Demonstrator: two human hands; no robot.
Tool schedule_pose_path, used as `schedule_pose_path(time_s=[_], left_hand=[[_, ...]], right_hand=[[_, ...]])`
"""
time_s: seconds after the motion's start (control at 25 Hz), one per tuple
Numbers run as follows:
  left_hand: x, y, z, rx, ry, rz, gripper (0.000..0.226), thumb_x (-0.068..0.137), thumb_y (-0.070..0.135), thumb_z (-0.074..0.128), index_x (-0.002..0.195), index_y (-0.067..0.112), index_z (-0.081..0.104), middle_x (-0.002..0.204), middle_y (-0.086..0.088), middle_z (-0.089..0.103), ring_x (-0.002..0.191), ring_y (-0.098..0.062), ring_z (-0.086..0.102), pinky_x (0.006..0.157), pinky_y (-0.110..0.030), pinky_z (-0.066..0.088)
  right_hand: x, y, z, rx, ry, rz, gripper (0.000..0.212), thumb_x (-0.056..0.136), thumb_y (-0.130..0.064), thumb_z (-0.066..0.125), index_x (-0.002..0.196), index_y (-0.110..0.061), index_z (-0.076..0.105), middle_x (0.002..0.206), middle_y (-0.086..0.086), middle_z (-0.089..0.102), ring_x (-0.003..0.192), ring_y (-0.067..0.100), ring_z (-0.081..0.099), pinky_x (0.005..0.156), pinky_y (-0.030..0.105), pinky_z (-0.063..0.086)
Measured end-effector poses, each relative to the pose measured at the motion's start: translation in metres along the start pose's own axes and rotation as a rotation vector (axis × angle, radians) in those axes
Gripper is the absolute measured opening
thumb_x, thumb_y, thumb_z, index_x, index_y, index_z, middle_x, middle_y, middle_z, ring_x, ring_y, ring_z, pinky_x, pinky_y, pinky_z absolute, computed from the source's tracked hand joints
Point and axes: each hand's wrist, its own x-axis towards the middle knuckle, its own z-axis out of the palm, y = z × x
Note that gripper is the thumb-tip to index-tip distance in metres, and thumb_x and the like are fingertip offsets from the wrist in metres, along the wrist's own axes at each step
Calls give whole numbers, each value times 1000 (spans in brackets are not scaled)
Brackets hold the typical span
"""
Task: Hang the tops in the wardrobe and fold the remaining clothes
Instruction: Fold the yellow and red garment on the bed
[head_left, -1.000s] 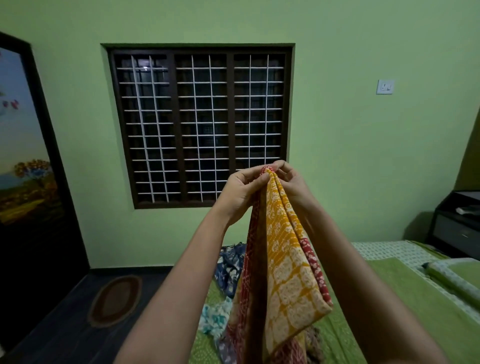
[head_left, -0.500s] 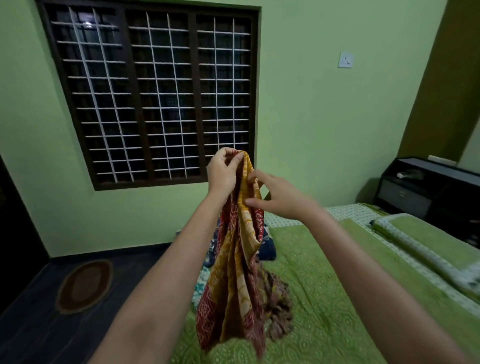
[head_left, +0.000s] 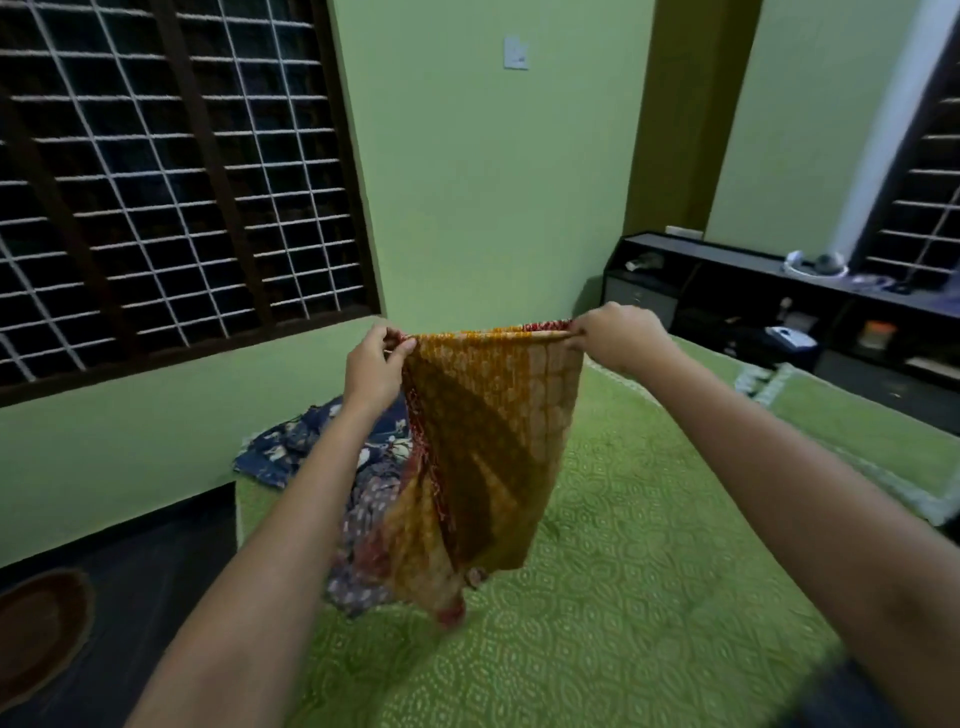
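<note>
An orange and red patterned cloth (head_left: 488, 436) hangs stretched between my two hands above the green bed (head_left: 613, 597). My left hand (head_left: 375, 367) pinches its top left corner. My right hand (head_left: 618, 332) pinches the top right corner, so the upper edge runs taut and level. The lower end of the cloth reaches the bedspread. Behind it, on the bed's far left corner, lie a dark blue floral garment (head_left: 306, 441) and a purple patterned garment (head_left: 363, 545), partly hidden by my left arm and the cloth.
A green pillow (head_left: 857, 436) lies at the bed's right side. A dark shelf unit (head_left: 779, 306) with small items stands along the right wall. A barred window (head_left: 171, 171) fills the left wall. A brown oval mat (head_left: 36, 629) is on the dark floor.
My hands have moved apart, spreading the bunched cloth out flat between them. My view has turned right and down toward the bed and the shelf unit.
</note>
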Motion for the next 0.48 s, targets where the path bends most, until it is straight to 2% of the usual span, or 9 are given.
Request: schedule_pose_path(time_s=[0.08, 0.12, 0.2, 0.24, 0.32, 0.44, 0.48], left_hand=[[-16, 10, 18, 16, -6, -10, 15, 95, 24, 58, 98, 10, 58, 96, -3, 62, 90, -17, 57, 76, -28, 45], [-27, 19, 30, 20, -18, -12, 14, 95, 25, 57, 97, 11, 57, 96, -2, 62, 89, -16, 56, 73, -26, 43], [-49, 40, 57, 11, -41, -1, 10, 96, 25, 55, 93, 15, 54, 96, 0, 61, 88, -14, 55, 71, -25, 40], [-62, 52, 71, 9, -47, -1, 9, 96, 25, 55, 93, 16, 54, 97, 0, 61, 88, -14, 55, 70, -25, 41], [-90, 75, 105, 47, -52, -32, 10, 97, 26, 54, 96, 16, 54, 98, 1, 59, 85, -14, 55, 68, -27, 43], [-135, 102, 154, 34, -21, -82, 9, 98, 23, 52, 96, 15, 53, 93, 1, 60, 67, -8, 54, 55, -25, 41], [-147, 110, 169, 12, -26, -102, 7, 98, 22, 52, 95, 15, 52, 93, -1, 61, 62, -6, 56, 52, -22, 41]], right_hand=[[-16, 29, -5, 66, -73, -53, 42, 95, -55, 44, 119, -29, 63, 108, 2, 63, 99, 26, 61, 72, 32, 45], [-26, 47, -5, 83, -15, -53, 41, 94, -56, 44, 119, -30, 63, 110, 0, 64, 99, 24, 61, 71, 31, 45], [-45, 84, 0, 60, 201, 3, 35, 96, -52, 42, 114, -34, 65, 113, -3, 66, 100, 23, 61, 68, 32, 49], [-56, 102, 6, 51, 209, 20, 33, 97, -50, 42, 113, -34, 65, 114, -3, 66, 100, 23, 61, 69, 32, 50], [-79, 136, 22, 5, 105, 9, 33, 97, -51, 41, 115, -36, 64, 116, -2, 64, 101, 24, 61, 67, 31, 49], [-110, 191, 37, -2, 198, -30, 31, 99, -44, 39, 110, -34, 66, 111, -6, 63, 97, 19, 60, 61, 28, 42], [-117, 209, 42, -3, 180, -35, 31, 100, -43, 38, 111, -34, 65, 111, -6, 63, 97, 18, 59, 61, 29, 42]])
